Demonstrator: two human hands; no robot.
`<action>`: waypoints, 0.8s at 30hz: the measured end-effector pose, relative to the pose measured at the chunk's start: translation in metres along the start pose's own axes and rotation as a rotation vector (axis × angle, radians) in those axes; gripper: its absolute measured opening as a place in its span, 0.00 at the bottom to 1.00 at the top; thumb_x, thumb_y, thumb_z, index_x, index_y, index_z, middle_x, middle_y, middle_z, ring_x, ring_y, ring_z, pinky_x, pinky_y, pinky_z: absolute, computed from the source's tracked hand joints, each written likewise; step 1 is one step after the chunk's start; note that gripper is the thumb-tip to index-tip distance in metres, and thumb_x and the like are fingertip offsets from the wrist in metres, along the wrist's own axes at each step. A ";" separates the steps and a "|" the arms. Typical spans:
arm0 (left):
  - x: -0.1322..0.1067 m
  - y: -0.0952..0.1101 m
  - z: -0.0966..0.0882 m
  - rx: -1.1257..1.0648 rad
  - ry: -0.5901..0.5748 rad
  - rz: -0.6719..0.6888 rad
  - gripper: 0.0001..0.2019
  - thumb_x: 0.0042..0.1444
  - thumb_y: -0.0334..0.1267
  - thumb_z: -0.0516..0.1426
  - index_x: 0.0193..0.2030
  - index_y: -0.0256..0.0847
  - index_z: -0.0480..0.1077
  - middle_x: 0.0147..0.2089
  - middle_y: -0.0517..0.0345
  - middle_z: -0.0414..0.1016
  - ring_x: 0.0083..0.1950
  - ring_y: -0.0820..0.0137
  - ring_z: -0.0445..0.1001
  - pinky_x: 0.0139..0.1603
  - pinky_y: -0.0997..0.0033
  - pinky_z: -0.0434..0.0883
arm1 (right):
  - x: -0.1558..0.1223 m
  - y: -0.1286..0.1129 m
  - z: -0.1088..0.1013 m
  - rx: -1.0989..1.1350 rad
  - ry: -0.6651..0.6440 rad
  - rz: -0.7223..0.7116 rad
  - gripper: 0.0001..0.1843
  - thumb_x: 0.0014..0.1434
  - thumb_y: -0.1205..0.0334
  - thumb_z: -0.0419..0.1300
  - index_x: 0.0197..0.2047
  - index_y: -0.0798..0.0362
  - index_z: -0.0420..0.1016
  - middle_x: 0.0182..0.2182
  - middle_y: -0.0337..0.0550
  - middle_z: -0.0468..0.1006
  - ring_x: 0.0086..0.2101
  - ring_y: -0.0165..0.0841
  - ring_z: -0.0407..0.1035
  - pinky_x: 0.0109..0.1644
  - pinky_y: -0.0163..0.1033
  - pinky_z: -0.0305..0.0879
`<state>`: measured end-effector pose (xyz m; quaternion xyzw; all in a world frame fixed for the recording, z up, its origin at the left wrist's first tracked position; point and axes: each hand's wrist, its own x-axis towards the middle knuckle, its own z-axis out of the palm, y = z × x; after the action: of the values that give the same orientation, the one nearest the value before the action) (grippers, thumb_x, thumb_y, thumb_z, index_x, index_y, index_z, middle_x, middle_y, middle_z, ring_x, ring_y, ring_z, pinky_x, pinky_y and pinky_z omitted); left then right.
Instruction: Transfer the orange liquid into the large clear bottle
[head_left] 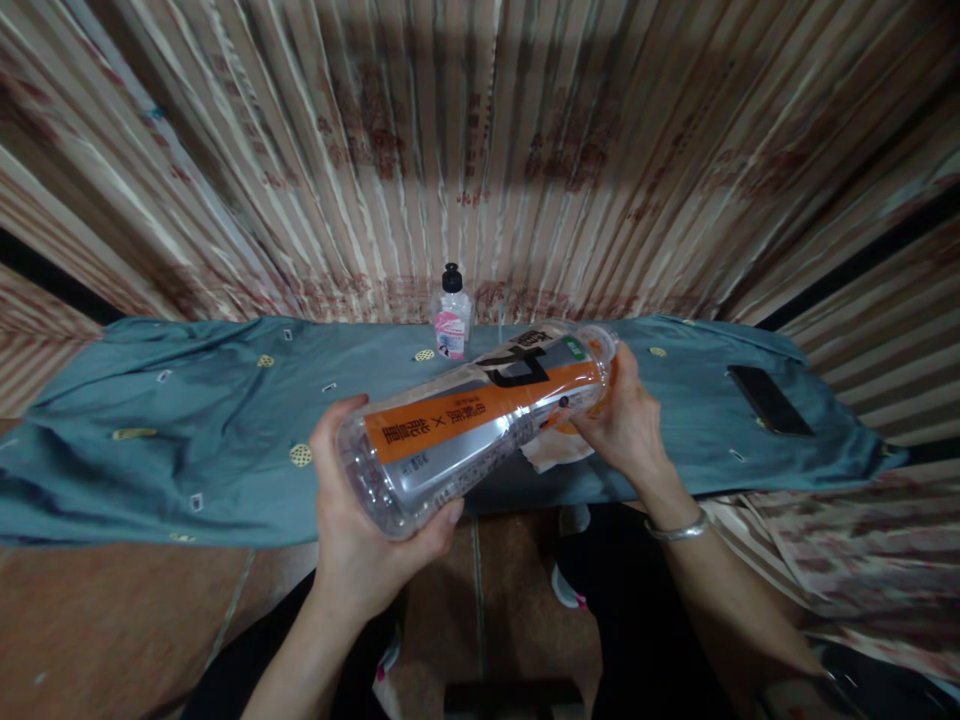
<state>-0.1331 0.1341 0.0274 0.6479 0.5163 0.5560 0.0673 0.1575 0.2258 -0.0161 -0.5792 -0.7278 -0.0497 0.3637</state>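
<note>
A large clear plastic bottle [480,425] with an orange and black printed label is held tilted over the cloth, its neck up to the right. My left hand [367,540] wraps round the bottle's base, the thumb along its near side. Round the neck end is my right hand [626,415], with a silver bangle on the wrist. Under the bottle, by my right hand, lies a pale piece with an orange patch [559,450], partly hidden. Behind the big bottle stands a small clear bottle [451,325] with a black cap and pink label.
A teal patterned cloth [225,430] covers the narrow table. Toward its right end lies a black phone [770,400]. Striped, printed curtains [480,150] hang close behind and at the sides. Below are my legs and the brown tiled floor [97,620].
</note>
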 end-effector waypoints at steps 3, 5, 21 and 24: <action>0.000 0.000 0.000 0.004 0.007 -0.003 0.39 0.45 0.47 0.69 0.64 0.44 0.61 0.56 0.45 0.68 0.51 0.55 0.77 0.49 0.52 0.79 | 0.000 0.002 0.001 -0.007 -0.003 -0.009 0.50 0.59 0.48 0.65 0.75 0.52 0.44 0.65 0.62 0.73 0.59 0.56 0.75 0.53 0.58 0.78; 0.000 -0.001 0.000 -0.003 0.008 -0.017 0.40 0.44 0.47 0.69 0.63 0.44 0.61 0.56 0.45 0.68 0.51 0.54 0.77 0.50 0.51 0.79 | 0.000 0.003 0.002 -0.007 -0.006 -0.014 0.50 0.59 0.46 0.64 0.76 0.52 0.43 0.65 0.62 0.72 0.59 0.56 0.75 0.53 0.58 0.79; -0.001 -0.002 -0.002 0.006 -0.029 0.025 0.41 0.49 0.47 0.68 0.67 0.43 0.59 0.56 0.43 0.68 0.50 0.52 0.78 0.48 0.47 0.80 | -0.001 0.002 0.001 -0.001 -0.004 0.006 0.49 0.58 0.47 0.64 0.75 0.51 0.45 0.65 0.60 0.74 0.57 0.55 0.76 0.52 0.57 0.79; -0.001 -0.006 -0.005 0.027 -0.080 0.056 0.43 0.50 0.46 0.68 0.70 0.43 0.56 0.57 0.42 0.67 0.50 0.53 0.78 0.48 0.48 0.81 | -0.001 0.001 0.001 0.003 -0.008 0.009 0.49 0.58 0.48 0.64 0.75 0.52 0.46 0.64 0.60 0.74 0.56 0.55 0.77 0.52 0.57 0.79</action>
<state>-0.1409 0.1337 0.0248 0.6849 0.5022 0.5241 0.0634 0.1581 0.2261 -0.0176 -0.5819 -0.7269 -0.0447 0.3621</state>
